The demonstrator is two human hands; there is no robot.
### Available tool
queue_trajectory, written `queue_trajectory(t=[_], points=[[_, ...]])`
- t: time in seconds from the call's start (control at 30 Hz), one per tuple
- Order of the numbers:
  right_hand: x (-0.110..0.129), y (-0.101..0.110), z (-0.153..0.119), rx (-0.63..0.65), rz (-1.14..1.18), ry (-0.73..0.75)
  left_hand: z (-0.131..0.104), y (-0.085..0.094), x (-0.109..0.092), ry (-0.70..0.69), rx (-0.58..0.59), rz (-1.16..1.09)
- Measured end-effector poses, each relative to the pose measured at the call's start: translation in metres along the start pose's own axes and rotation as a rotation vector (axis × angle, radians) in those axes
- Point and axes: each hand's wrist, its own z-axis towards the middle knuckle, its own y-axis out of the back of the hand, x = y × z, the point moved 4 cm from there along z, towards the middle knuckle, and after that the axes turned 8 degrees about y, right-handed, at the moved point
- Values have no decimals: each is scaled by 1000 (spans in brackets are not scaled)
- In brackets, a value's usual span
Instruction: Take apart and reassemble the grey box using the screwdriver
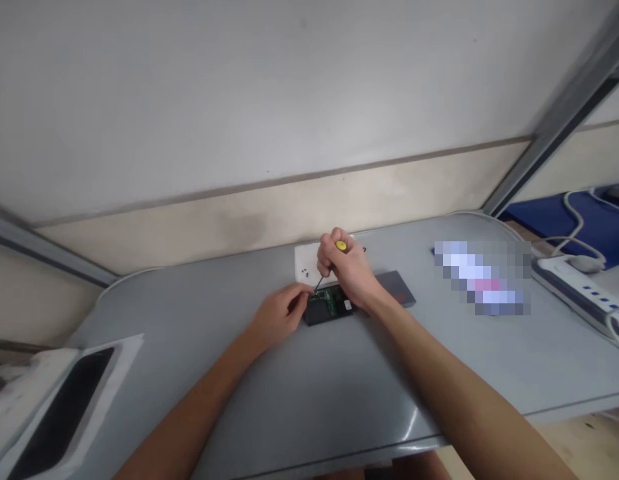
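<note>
A small black device (318, 312) with a green circuit board lies on the grey table. My left hand (282, 312) is closed at its left end, fingertips pressed at the board's upper left corner near the screwdriver tip. My right hand (346, 267) grips a screwdriver (341, 246) by its yellow-ended handle; the shaft slants down left to the board. Behind the device is a white sheet (303, 257) with several tiny dark screws (304, 273) on it. A flat dark grey cover (396, 288) lies to the right, partly hidden by my right wrist.
A white power strip (579, 290) with cables stands at the table's right edge. Near it is a pixelated, blurred-out object (482, 280). At the left lies a black flat panel (64, 413) on white material. A wall (269, 213) rises behind the table.
</note>
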Motion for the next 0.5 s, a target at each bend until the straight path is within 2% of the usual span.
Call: queue_trajectory(t=[0.1,0.2,0.3,0.4,0.5], points=[[0,-3,0,14,-17,32,0,-1,0,-9,-23,-6],[4,-7,-1,91,37,31,0,-1,-1,-4,-31,13],[5,-9,-4,140,-19,20,0,-2,-3,-9,-35,41],[3,-6,-5,88,-150,33,0,-3,-3,-15,-41,62],[1,-3,-5,35,-357,129,-1,-3,-2,-5,-30,67]])
